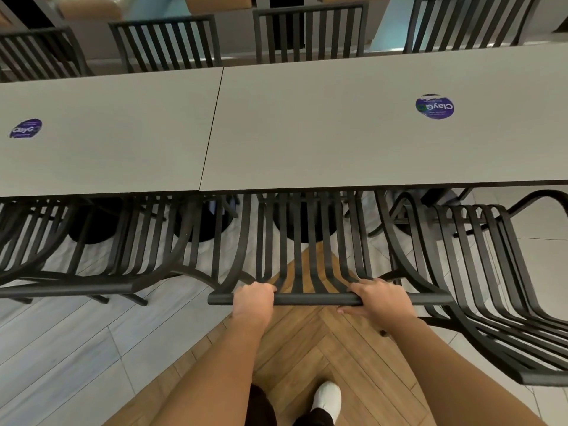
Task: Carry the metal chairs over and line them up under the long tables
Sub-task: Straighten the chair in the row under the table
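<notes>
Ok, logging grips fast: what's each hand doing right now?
Left hand: closed around the chair's top rail.
Right hand: gripping the same rail, fingers over it, thumb beneath.

food-court style dining hall, long grey laminate tables [307, 127] butted end to end, rows of black slatted metal chairs [166, 44], round purple "ClayGo" stickers [435, 106]

Two long tables [307, 124] are butted end to end across mid-frame. Chairs [166, 44] are ranged along the upper edge; more chairs [310, 241] are tucked beneath the lower edge.
</notes>
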`<state>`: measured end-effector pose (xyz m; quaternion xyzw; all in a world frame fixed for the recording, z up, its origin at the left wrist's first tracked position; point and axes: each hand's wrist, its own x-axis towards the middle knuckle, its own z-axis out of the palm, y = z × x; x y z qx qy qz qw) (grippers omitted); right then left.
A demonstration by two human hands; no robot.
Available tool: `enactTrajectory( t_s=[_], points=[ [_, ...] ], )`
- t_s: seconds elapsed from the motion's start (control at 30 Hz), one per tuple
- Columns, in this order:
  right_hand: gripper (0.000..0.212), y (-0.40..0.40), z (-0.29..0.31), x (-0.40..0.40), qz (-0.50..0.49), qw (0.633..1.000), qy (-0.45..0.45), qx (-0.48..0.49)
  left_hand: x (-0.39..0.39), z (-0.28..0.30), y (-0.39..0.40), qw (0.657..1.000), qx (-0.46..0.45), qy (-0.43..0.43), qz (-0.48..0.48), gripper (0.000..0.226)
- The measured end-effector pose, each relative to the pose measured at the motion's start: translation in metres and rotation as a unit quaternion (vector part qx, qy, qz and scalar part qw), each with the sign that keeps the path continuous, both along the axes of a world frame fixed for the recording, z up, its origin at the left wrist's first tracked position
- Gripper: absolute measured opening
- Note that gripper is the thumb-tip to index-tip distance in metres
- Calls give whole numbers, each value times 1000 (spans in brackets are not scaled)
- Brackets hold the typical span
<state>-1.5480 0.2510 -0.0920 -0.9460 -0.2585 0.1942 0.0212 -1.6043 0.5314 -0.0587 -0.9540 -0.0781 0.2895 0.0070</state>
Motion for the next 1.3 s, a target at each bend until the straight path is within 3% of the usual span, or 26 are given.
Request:
enactTrajectory(
  t_s=[0.2,0.43,0.67,1.3],
  points=[
    [43,6,-2,-3,-46,999,26,-13,-1,-2,5,1000,-19,-3,-10,49],
    [38,16,3,-6,-96,993,50,-40,3,-4,13,998,-48,18,-31,46],
    [34,12,12,-3,-87,992,78,-43,3,-1,4,999,-44,11,-12,39],
    [27,9,11,5,-82,991,99,-29,7,0,5,998,-17,54,-25,59]
  ],
)
